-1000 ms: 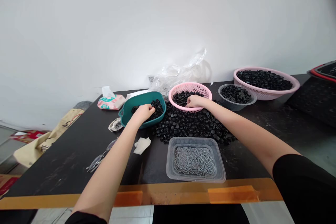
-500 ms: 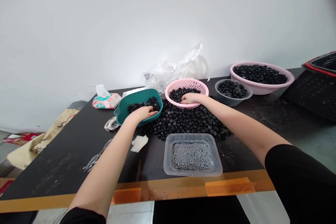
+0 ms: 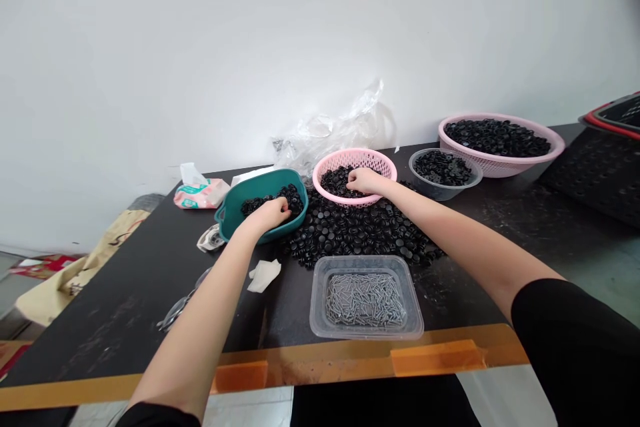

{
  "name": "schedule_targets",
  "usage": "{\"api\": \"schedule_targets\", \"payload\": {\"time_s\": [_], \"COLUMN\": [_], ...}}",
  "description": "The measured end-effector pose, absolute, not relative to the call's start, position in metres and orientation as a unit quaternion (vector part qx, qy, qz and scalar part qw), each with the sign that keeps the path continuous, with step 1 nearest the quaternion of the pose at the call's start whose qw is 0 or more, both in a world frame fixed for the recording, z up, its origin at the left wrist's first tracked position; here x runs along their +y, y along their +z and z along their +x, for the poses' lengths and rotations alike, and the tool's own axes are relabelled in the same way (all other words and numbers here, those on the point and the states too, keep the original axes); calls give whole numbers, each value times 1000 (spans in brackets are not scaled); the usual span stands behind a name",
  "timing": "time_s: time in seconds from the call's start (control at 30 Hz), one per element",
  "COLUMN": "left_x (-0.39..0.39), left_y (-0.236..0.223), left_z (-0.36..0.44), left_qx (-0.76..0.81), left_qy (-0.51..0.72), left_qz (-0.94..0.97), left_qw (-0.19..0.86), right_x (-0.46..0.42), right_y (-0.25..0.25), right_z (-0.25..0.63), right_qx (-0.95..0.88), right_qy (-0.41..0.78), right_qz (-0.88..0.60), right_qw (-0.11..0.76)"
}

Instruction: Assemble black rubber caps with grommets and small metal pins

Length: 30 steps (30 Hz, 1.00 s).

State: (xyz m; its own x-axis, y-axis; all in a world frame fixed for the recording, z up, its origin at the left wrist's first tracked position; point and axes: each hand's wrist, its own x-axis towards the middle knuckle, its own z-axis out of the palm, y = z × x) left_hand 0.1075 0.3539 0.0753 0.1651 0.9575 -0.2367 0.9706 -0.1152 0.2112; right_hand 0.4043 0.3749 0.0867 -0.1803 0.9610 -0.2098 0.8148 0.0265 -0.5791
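My left hand [image 3: 273, 213] reaches into the green basin [image 3: 233, 212], its curled fingers among small black plastic parts [image 3: 294, 199]. My right hand [image 3: 365, 181] dips into the pink sieve basket [image 3: 324, 163], fingers bent together at the black parts [image 3: 334, 181] there. What either hand pinches, if anything, is hidden. Between and below the two containers spreads a pile of round black caps [image 3: 360, 230]. Nearer to me, a clear plastic tub [image 3: 320, 320] holds many small metal screws [image 3: 365, 297].
To the right stand a clear bowl [image 3: 445, 192] and a large pink basket [image 3: 500, 165], both full of black parts, beside a black crate [image 3: 595, 173]. Crumpled plastic film [image 3: 335, 137] lies against the wall. At left are a tissue pack [image 3: 203, 193], eyeglasses [image 3: 177, 310] and a paper scrap [image 3: 264, 275].
The fingers of my left hand have curled in more inside the green basin. My right hand has risen slightly in the pink basket, its fingers drawn closer together.
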Motion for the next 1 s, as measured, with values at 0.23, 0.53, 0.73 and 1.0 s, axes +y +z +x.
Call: {"api": "schedule_targets", "payload": {"time_s": [0.23,0.53,0.73,1.0], "left_x": [347,240,168,171], "left_y": [87,140,119,99], "left_z": [111,154,212,220], "left_qx": [644,477,316,457], "left_qy": [110,398,399,251], "left_qz": [724,602,355,704], "left_qw": [221,501,784,481], "right_x": [368,257,180,167], "right_y": [98,129,108,90], "right_z": [414,420,403,411], "right_qx": [-585,-386,-232,-479], "right_qy": [476,741,823,680], "right_qz": [-585,-377,-284,-425], "right_qw": [299,399,434,357]}}
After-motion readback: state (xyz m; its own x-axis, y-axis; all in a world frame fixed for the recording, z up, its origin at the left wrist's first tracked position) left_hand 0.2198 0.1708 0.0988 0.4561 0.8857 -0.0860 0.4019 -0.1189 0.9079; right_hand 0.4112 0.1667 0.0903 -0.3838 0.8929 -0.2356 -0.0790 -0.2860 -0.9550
